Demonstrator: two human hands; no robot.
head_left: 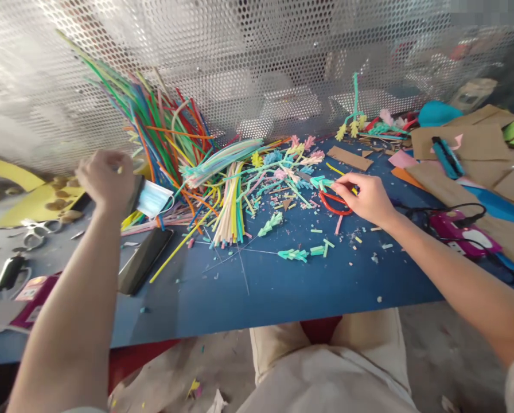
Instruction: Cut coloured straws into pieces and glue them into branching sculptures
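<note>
My left hand (pixel 104 179) is raised at the left, closed around the lower ends of a fan of long coloured straws (pixel 154 123) that lean up against the perforated metal screen (pixel 257 63). My right hand (pixel 364 198) rests on the blue table (pixel 283 287), its fingers on the red-handled scissors (pixel 333 202) beside cut straw flowers (pixel 291 160). A bundle of pale straws (pixel 231 206) lies between the hands. Short teal straw pieces (pixel 298 253) are scattered in front.
A dark phone (pixel 144 261) and a face mask (pixel 154 198) lie near my left hand. Grey scissors (pixel 33 235) and yellow foam (pixel 46 201) sit far left. Cardboard sheets (pixel 472 143), a teal cutter (pixel 447 156) and a pink glue gun (pixel 459 232) are at the right. My lap is below the table edge.
</note>
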